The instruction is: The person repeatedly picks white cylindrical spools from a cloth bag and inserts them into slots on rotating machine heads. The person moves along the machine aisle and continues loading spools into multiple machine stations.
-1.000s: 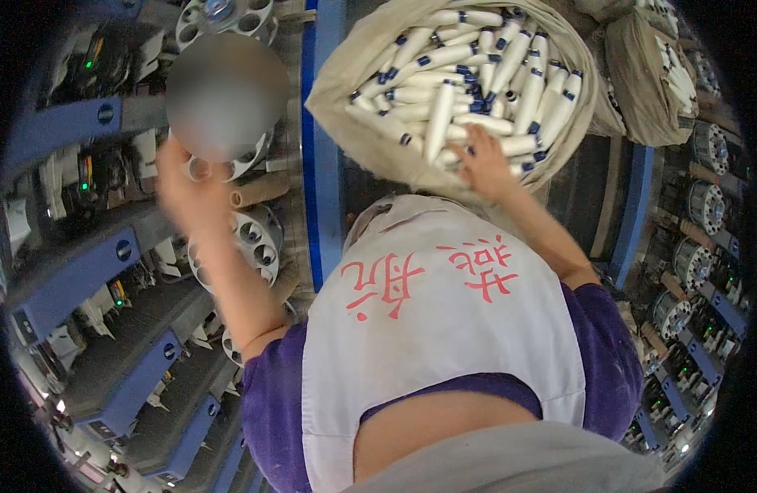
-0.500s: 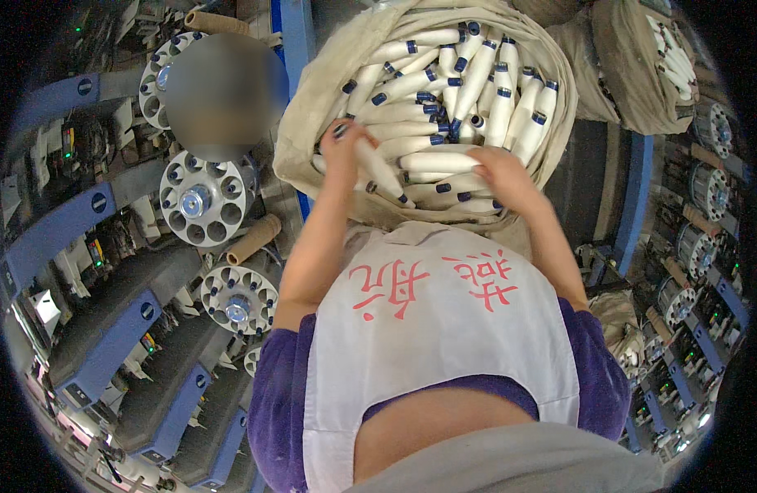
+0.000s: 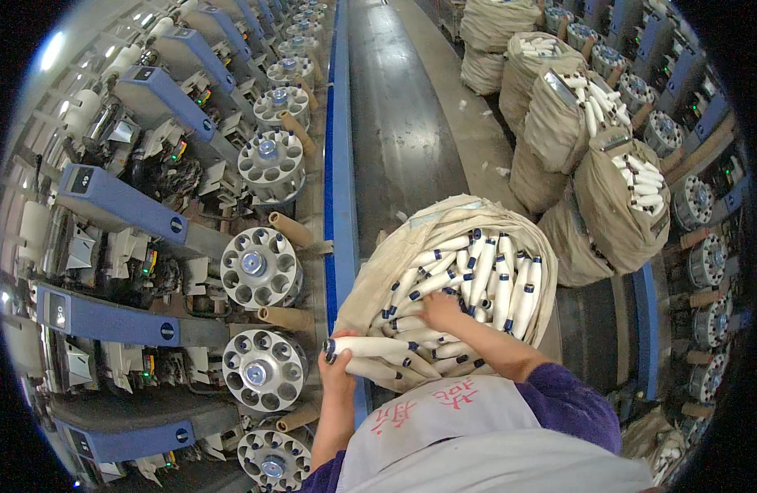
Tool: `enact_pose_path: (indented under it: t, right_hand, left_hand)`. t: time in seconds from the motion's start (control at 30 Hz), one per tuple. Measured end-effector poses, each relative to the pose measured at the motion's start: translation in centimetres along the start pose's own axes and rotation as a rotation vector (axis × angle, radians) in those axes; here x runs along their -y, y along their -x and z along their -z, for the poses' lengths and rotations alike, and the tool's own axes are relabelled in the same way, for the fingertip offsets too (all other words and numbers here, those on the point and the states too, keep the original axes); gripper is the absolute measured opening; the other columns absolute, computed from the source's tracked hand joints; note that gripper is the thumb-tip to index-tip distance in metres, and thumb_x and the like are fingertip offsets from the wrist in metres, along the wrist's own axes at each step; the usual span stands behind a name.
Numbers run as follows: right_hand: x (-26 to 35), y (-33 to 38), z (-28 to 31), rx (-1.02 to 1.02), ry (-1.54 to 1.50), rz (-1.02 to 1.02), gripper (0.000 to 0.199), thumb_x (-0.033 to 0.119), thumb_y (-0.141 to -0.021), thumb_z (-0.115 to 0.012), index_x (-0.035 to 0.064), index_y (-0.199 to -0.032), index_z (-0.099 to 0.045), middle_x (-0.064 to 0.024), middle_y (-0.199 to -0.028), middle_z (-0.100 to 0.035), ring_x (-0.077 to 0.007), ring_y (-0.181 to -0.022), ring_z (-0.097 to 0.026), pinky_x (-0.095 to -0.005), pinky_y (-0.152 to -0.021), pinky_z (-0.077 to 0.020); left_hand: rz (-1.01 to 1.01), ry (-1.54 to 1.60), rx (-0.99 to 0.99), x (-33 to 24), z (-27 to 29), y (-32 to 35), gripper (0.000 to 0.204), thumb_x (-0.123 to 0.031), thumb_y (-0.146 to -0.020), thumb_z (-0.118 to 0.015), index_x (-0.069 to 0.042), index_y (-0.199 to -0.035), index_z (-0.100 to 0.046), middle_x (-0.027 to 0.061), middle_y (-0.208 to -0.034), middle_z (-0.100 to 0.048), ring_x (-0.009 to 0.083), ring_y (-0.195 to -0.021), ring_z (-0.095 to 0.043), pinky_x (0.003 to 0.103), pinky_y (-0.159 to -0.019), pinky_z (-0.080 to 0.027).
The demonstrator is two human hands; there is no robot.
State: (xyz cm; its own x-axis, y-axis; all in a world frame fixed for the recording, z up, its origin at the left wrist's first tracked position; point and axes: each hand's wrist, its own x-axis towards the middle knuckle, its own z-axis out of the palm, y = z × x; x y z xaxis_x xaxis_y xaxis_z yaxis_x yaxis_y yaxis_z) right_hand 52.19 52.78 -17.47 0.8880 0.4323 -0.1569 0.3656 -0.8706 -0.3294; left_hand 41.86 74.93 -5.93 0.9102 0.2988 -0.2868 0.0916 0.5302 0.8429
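A big beige cloth sack (image 3: 358, 304) stands in front of me, filled with white yarn bobbins (image 3: 483, 267) that have dark blue ends. At the sack's near left rim, my left hand (image 3: 336, 370) is closed round the ends of two yarn bobbins (image 3: 377, 348), which point right over the pile. My right hand (image 3: 442, 312) reaches into the middle of the sack. Its fingers are curled down at a bobbin there, and their tips are partly hidden among the yarn.
Left of me runs a row of winding machines with blue arms (image 3: 107, 316) and round silver magazines (image 3: 263, 267). A blue rail (image 3: 341, 164) edges the dark belt (image 3: 399, 107) beyond the sack. More filled sacks (image 3: 559, 140) stand at the far right, beside another machine row.
The view has tilted up toward the aisle. My left hand has shifted to the sack's near left edge, now with two bobbins. My right hand has moved leftward, deeper into the pile.
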Motion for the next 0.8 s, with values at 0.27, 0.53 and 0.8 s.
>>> enact_pose_path:
  t: [0.27,0.53,0.8]
  right_hand:
    - [-7.4,-1.3,9.1,0.153,-0.366,-0.063,0.048,0.032,-0.072,-0.066,0.0035,-0.108,-0.053,-0.0122,-0.086,-0.061,-0.0219,-0.082,-0.059,-0.0350,-0.073,-0.0472]
    - [4.8,-0.8,16.5,0.671,-0.927,0.597,0.032,0.029,-0.086,-0.050,0.0053,-0.107,-0.050,-0.0051,-0.080,-0.056,-0.0117,-0.060,-0.052,-0.0248,-0.048,-0.0445]
    - [2.2,-2.4,11.1,1.004,-1.528,-0.052,0.018,0.017,-0.084,-0.048,0.0086,-0.068,-0.050,0.0022,-0.055,-0.047,-0.0081,-0.034,-0.034,-0.0223,-0.033,-0.0291]
  left_hand:
    - [-0.179,0.024,0.081,-0.9,0.0,1.4,0.041,-0.024,-0.071,-0.068,-0.002,-0.102,-0.053,0.0169,-0.114,-0.051,0.0272,-0.109,-0.048,0.041,-0.093,-0.038]
    - [-0.147,-0.020,0.467,-1.7,-5.0,1.0,0.046,-0.035,-0.071,-0.071,-0.001,-0.098,-0.056,0.0160,-0.139,-0.024,0.0359,-0.126,-0.029,0.046,-0.101,-0.026]
    - [-0.289,0.404,-0.117,-4.5,2.1,5.4,0.042,-0.034,-0.085,-0.052,-0.004,-0.114,-0.047,0.0155,-0.121,-0.048,0.0308,-0.109,-0.048,0.045,-0.091,-0.040]
